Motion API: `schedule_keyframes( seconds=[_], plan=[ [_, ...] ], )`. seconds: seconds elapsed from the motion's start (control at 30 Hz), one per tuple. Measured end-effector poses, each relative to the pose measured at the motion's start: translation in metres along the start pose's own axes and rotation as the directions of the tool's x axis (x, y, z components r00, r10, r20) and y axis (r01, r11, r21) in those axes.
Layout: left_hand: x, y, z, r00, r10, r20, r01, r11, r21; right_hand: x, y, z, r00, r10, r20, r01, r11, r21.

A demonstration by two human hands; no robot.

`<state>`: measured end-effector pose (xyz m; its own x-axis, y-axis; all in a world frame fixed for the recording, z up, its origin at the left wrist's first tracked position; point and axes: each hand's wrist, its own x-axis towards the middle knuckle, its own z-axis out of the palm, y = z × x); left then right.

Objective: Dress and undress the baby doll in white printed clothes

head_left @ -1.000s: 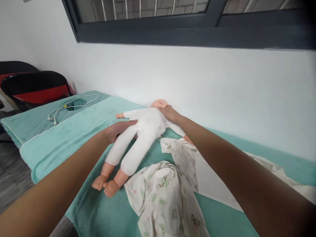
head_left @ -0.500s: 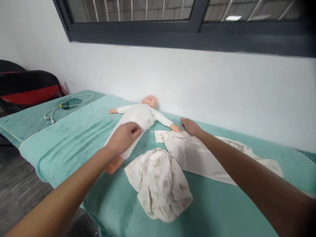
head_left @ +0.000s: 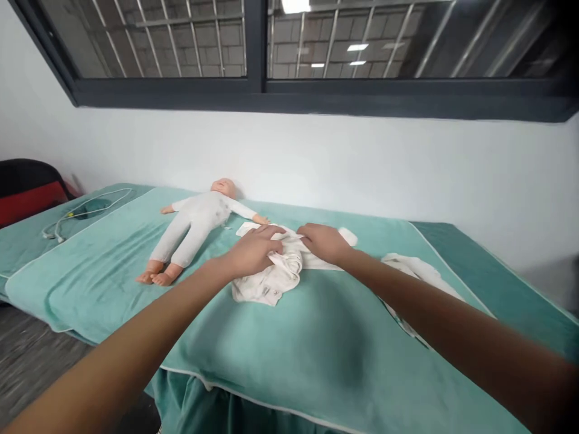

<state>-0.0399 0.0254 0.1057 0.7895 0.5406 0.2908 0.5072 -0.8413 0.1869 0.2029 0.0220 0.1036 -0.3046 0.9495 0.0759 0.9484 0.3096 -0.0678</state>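
Pinching crumpled printed cloth (head_left: 265, 286), the left hand (head_left: 254, 248) and right hand (head_left: 323, 242) curl their fingers, nearer the back edge of the teal bedspread (head_left: 289, 343) than the front! Baby doll (head_left: 199, 214) lies left, head by that back edge.

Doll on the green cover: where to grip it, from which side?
Likely take the doll by its torso, at both sides below the arms, from above and the near side: it lies flat with arms spread, leaving both flanks open. Its head is close to the wall, so the far side looks tight.
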Motion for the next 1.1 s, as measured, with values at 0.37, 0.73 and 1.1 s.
schedule_keyframes(
  seconds=[0.37, 0.73, 1.1],
  plan=[
    [0.040, 0.052, 0.007, 0.976, 0.213, -0.047, -0.150, 0.811, 0.565, -0.105, 0.009, -0.041, 0.997, 0.080, 0.015, -0.081, 0.991, 0.107],
    [0.062, 0.068, -0.014, 0.720, -0.393, -0.572, 0.414, 0.905, -0.100, -0.070, 0.010, -0.006, 0.992, 0.112, -0.065, -0.015, 0.596, 0.803],
    [0.032, 0.022, 0.039, 0.883, -0.393, -0.257, 0.239, 0.847, -0.475, -0.003, -0.021, 0.082, 0.997, -0.074, 0.038, -0.070, -0.500, 0.863]
  ],
)
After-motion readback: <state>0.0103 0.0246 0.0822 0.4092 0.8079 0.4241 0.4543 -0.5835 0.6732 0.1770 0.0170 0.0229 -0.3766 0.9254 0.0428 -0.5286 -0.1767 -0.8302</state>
